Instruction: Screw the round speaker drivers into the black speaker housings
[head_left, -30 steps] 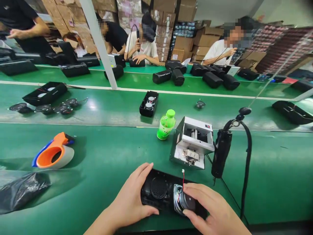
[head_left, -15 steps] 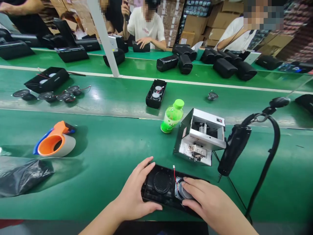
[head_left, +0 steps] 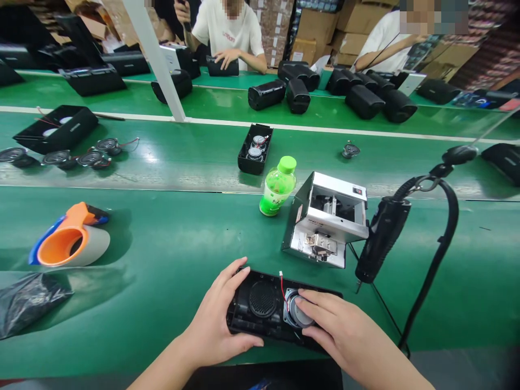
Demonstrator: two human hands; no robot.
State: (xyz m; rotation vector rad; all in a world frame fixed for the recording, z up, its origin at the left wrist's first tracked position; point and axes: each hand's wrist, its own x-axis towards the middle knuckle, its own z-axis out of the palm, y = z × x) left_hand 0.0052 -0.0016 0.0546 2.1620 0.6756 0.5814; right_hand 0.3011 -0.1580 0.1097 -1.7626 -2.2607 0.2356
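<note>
A long black housing (head_left: 252, 319) lies on the green bench in front of me, its inside facing up. My left hand (head_left: 219, 317) grips its left end, fingers on the far edge and thumb on the near edge. A round grille (head_left: 263, 299) shows in its left half. In the right half sits a silver speaker driver (head_left: 291, 307), with a red wire rising to a white plug (head_left: 280, 274). The fingers and thumb of my right hand (head_left: 333, 322) are closed around this driver, covering its right side.
Beyond the housing stand a silver machine (head_left: 333, 219) and a green bottle (head_left: 278, 187). A black screwdriver (head_left: 382, 238) hangs at the right. An orange tape dispenser (head_left: 65, 244) lies left. Farther back are another housing (head_left: 244, 162), loose drivers (head_left: 93, 158) and people.
The view has shifted slightly, so the bench items appear farther left. Both hands keep their hold on the housing and the driver.
</note>
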